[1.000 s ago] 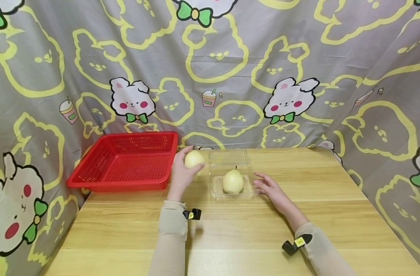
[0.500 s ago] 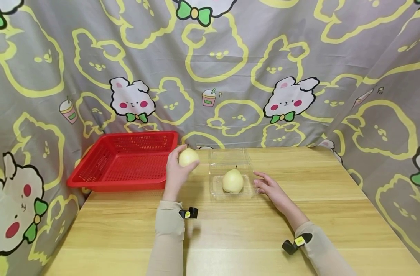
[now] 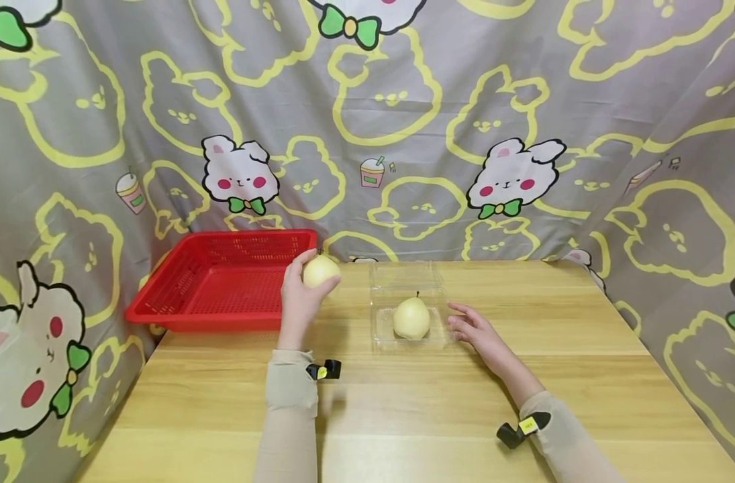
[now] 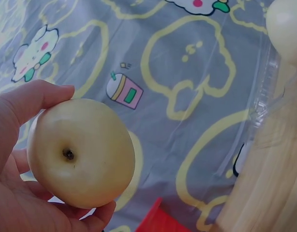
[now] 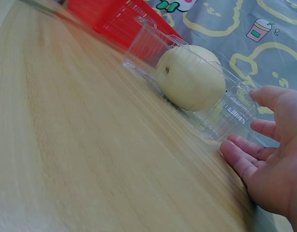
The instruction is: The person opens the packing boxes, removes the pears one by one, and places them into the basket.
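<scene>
My left hand holds a pale yellow pear above the table, beside the right edge of the red basket. In the left wrist view the thumb and fingers curl round that pear, its base toward the camera. A second pear, stem up, sits in a clear plastic box whose lid stands open at the back. My right hand is at the box's right side, fingers loosely extended. In the right wrist view its fingertips are close to the box wall; whether they touch is hard to tell.
The red perforated basket stands at the back left, with no fruit visible in it. A grey patterned curtain hangs behind and at both sides of the wooden table.
My left hand has moved left with the pear, away from the clear box and toward the red basket. The right hand and the boxed pear stay put; the head view has shifted slightly.
</scene>
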`<action>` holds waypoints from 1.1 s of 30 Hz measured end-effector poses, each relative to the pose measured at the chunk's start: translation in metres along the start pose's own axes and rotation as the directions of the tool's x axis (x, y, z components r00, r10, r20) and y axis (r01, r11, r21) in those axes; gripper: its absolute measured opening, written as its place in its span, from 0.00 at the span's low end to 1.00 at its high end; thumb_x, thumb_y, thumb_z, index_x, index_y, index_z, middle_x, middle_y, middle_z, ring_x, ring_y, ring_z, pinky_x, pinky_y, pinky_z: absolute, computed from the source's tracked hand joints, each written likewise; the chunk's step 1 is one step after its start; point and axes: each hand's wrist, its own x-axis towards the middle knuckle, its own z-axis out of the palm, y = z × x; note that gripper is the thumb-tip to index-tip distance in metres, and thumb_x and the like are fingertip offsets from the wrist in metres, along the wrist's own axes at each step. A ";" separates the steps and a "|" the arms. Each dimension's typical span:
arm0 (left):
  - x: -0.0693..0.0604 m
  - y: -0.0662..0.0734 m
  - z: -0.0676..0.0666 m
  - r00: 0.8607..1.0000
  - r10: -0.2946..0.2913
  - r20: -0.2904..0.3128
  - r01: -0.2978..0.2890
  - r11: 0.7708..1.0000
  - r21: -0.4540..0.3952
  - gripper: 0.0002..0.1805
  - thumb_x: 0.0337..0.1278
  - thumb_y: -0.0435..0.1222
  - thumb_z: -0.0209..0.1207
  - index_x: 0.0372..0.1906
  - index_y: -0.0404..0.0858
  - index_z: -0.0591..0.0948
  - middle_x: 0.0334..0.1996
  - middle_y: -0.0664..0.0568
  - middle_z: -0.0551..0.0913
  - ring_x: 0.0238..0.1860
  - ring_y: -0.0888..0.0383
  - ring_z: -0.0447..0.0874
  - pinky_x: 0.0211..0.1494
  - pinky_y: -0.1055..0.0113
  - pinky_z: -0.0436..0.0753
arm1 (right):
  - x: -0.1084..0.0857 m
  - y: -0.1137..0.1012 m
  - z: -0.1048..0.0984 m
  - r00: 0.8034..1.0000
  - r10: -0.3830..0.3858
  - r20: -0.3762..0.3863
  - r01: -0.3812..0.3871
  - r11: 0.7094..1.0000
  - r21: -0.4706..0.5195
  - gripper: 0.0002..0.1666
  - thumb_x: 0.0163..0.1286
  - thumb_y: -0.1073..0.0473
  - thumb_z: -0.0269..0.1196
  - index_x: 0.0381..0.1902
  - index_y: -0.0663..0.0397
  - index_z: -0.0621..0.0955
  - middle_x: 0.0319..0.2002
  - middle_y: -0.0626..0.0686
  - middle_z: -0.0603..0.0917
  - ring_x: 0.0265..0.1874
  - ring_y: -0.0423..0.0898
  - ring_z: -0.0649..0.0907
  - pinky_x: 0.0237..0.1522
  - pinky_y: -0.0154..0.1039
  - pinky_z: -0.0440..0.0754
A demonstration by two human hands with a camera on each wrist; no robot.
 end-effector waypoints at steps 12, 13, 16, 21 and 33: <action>0.013 -0.002 -0.013 0.999 0.029 -0.025 -0.029 1.000 -0.006 0.36 0.42 0.36 0.74 0.63 0.42 0.75 0.61 0.44 0.73 0.61 0.47 0.70 0.61 0.50 0.71 | 0.001 0.004 -0.003 1.000 -0.001 0.008 0.001 1.000 -0.001 0.38 0.73 0.47 0.56 0.74 0.55 0.60 0.66 0.67 0.67 0.54 0.47 0.75 0.48 0.31 0.79; 0.014 -0.001 -0.014 0.999 0.030 -0.029 -0.030 1.000 -0.008 0.36 0.42 0.36 0.74 0.62 0.42 0.75 0.61 0.44 0.73 0.61 0.47 0.70 0.61 0.50 0.71 | 0.002 0.004 -0.003 1.000 -0.001 0.008 0.001 1.000 0.000 0.38 0.73 0.46 0.56 0.74 0.55 0.60 0.66 0.67 0.68 0.55 0.48 0.75 0.48 0.31 0.79; 0.017 -0.001 -0.018 0.999 0.031 -0.039 -0.031 1.000 0.002 0.36 0.43 0.37 0.74 0.62 0.44 0.75 0.61 0.45 0.73 0.60 0.47 0.70 0.60 0.49 0.71 | 0.002 0.004 -0.003 1.000 -0.003 0.008 0.003 1.000 0.001 0.37 0.73 0.47 0.56 0.74 0.54 0.60 0.66 0.67 0.68 0.56 0.50 0.75 0.49 0.31 0.79; 0.023 0.002 -0.026 0.998 0.029 -0.050 -0.027 0.999 0.033 0.35 0.44 0.37 0.73 0.63 0.46 0.75 0.61 0.46 0.72 0.60 0.47 0.70 0.59 0.48 0.72 | 0.002 0.004 -0.003 1.000 -0.007 0.002 0.007 1.000 0.001 0.37 0.73 0.47 0.56 0.74 0.55 0.60 0.66 0.67 0.68 0.53 0.46 0.76 0.48 0.30 0.79; 0.036 0.008 -0.042 0.997 0.048 -0.062 -0.044 0.997 0.066 0.34 0.46 0.37 0.71 0.63 0.45 0.74 0.61 0.45 0.72 0.60 0.48 0.68 0.61 0.47 0.72 | -0.001 0.000 -0.001 1.000 -0.004 0.002 0.004 1.000 0.006 0.37 0.74 0.49 0.55 0.74 0.57 0.59 0.66 0.68 0.68 0.54 0.46 0.76 0.48 0.30 0.78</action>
